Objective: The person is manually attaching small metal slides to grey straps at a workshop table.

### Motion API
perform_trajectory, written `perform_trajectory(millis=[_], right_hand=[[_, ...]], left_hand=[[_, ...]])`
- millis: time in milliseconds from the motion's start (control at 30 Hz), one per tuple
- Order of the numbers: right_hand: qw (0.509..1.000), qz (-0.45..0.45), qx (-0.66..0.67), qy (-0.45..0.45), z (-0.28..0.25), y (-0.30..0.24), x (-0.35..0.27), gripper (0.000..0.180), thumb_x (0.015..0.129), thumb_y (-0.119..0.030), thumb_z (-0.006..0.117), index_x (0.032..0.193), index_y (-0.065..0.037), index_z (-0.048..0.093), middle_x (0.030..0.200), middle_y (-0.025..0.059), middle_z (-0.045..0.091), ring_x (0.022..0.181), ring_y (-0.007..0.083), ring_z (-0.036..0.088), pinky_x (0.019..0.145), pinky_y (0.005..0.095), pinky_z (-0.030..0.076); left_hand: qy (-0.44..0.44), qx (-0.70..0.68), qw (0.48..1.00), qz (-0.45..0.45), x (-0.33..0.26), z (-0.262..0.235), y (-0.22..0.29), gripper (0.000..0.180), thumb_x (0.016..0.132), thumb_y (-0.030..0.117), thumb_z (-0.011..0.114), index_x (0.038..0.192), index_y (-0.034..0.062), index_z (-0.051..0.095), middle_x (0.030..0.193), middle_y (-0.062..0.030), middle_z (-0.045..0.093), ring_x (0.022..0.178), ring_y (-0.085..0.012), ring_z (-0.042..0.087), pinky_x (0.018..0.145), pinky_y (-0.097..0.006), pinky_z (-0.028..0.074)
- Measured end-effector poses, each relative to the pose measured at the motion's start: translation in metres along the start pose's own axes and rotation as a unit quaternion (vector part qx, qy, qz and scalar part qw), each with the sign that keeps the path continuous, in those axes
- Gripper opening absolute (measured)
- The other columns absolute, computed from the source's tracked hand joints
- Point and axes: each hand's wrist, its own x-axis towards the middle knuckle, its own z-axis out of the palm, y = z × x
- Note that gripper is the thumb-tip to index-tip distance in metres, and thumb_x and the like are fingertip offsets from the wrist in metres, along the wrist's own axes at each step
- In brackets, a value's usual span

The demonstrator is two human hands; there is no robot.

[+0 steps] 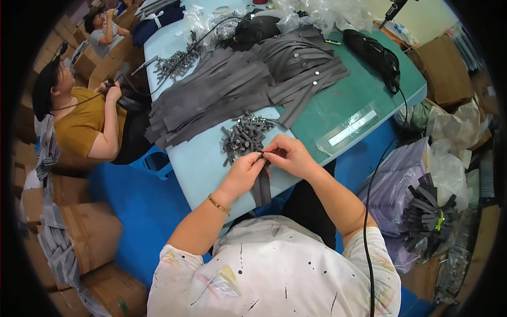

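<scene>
My left hand (247,170) and my right hand (289,154) meet at the near edge of the pale blue table (195,164). Together they pinch the top of a dark grey strap (262,187) that hangs down over the table edge. A small dark piece sits between my fingertips at the strap's upper end. Just beyond my hands lies a heap of small grey metal pieces (244,134). Farther back, a wide spread of grey straps (232,84) covers the table's middle.
A clear plastic sleeve (349,128) lies on the green mat (338,100) to the right. A black tool with a cable (376,55) rests at the far right. Another person (79,113) sits at left. Cardboard boxes (90,232) and bags with strap bundles (428,211) flank me.
</scene>
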Motion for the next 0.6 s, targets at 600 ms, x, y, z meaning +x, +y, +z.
perform_trajectory(millis=[600], right_hand=[[0.998,-0.001,0.03,0.063,-0.001,0.002,-0.003,0.011,0.077,-0.014,0.066,0.081,-0.004,0.064,0.073,0.002,0.058,0.063,0.0098,0.056,0.054,0.0229,0.042]], left_hand=[[0.06,-0.026,0.998,0.022,-0.001,0.01,0.0,0.018,0.094,0.013,0.046,0.096,-0.0005,0.057,0.074,-0.0022,0.059,0.068,-0.0086,0.057,0.06,-0.022,0.045]])
